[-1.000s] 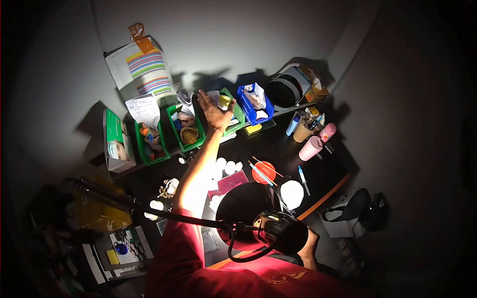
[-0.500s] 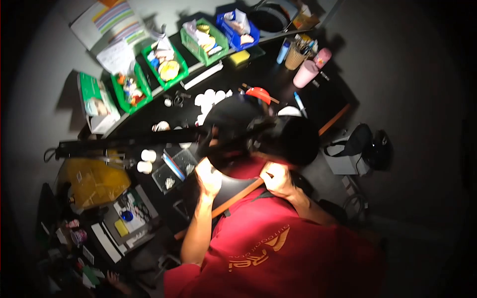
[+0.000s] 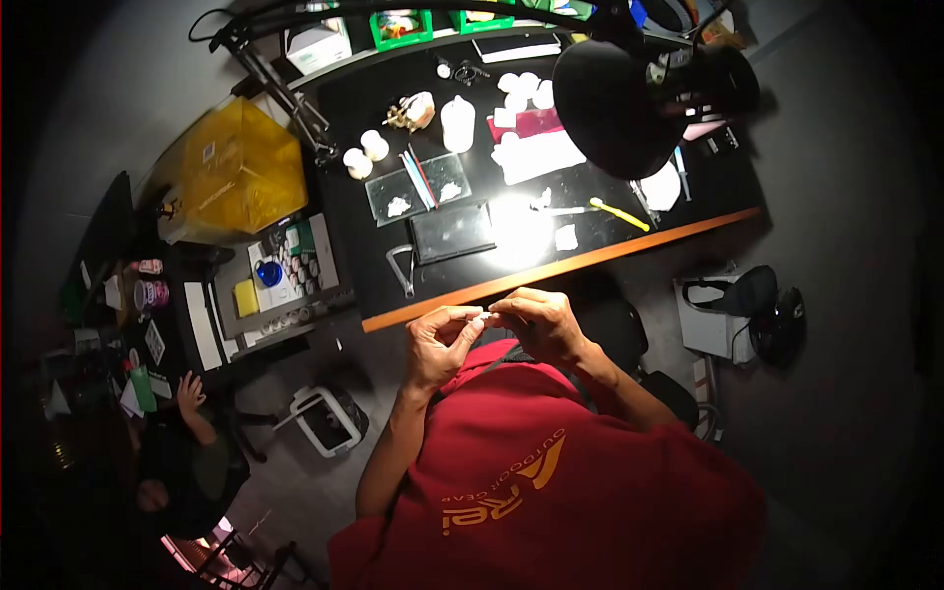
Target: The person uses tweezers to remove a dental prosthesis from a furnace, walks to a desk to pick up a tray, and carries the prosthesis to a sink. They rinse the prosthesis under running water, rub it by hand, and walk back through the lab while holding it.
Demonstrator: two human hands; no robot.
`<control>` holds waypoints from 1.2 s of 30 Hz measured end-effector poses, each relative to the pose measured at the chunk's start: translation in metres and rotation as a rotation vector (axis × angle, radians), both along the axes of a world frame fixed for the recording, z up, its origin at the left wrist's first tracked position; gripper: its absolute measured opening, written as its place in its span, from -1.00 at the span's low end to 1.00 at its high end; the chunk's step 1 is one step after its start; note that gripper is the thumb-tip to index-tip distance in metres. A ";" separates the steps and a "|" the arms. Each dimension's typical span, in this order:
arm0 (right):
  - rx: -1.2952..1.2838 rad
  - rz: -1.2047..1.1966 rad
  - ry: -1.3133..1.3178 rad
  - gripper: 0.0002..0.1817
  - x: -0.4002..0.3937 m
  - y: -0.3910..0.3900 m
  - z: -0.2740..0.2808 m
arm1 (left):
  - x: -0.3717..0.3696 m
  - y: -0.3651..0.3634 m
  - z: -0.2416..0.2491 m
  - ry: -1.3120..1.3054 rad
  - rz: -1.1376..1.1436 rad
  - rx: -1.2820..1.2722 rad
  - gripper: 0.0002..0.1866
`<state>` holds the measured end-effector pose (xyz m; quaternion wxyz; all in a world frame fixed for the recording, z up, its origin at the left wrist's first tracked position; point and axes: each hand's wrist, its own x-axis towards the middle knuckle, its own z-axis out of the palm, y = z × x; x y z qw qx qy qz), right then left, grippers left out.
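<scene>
Just in front of the table's wooden edge, both hands meet before my red shirt. My left hand (image 3: 440,346) pinches a small white piece (image 3: 484,318) between thumb and fingers; its exact kind is too small to make out. My right hand (image 3: 543,323) is closed at the other side of the same piece, its fingertips touching it. Beyond them on the black table lie a yellow-handled tool (image 3: 619,213), a small white block (image 3: 565,237) and a dark flat tray (image 3: 452,233).
A black desk lamp (image 3: 615,108) hangs over the table's right part. Glass plates (image 3: 379,200) with white crumbs, a white bottle (image 3: 457,125) and a white sheet (image 3: 541,157) stand or lie behind. At left are a yellow box (image 3: 231,172), a bin (image 3: 324,423) and another person's hand (image 3: 191,391).
The view has tilted down and the lamp no longer covers my hands. They have drawn together off the table edge, and the white piece now shows between them.
</scene>
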<state>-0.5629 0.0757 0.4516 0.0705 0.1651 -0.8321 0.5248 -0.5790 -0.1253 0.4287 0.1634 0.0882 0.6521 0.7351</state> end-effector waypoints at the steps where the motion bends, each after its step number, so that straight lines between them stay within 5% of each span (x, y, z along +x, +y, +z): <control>1: 0.001 -0.001 0.000 -0.85 0.007 -0.006 0.000 | 0.008 -0.006 0.002 0.019 0.007 -0.028 -0.85; 13: -0.060 -0.114 0.007 -0.89 0.063 -0.033 0.026 | 0.037 -0.034 0.037 0.044 -0.112 -0.046 -0.78; 18: -0.447 -0.168 -0.272 -0.90 0.075 -0.046 0.032 | 0.033 -0.043 0.050 0.034 -0.201 -0.007 -0.78; 21: -0.164 -0.246 -0.032 -0.90 0.063 -0.032 0.066 | 0.029 -0.054 0.054 0.076 -0.220 -0.043 -0.77; 23: 0.126 -0.507 0.269 -0.86 0.065 -0.008 0.102 | 0.027 -0.063 0.058 0.068 -0.200 -0.044 -0.77; 26: 0.039 -0.749 0.510 -0.80 0.098 0.017 0.181 | 0.027 -0.079 0.057 0.029 -0.197 -0.075 -0.77; 32: 0.102 -0.552 0.948 -0.77 0.186 0.003 0.268 | 0.042 -0.106 0.044 0.072 -0.255 -0.161 -0.81; 36: 0.130 -0.437 0.996 -0.75 0.255 -0.034 0.265 | 0.077 -0.109 0.053 0.015 -0.306 0.127 -0.86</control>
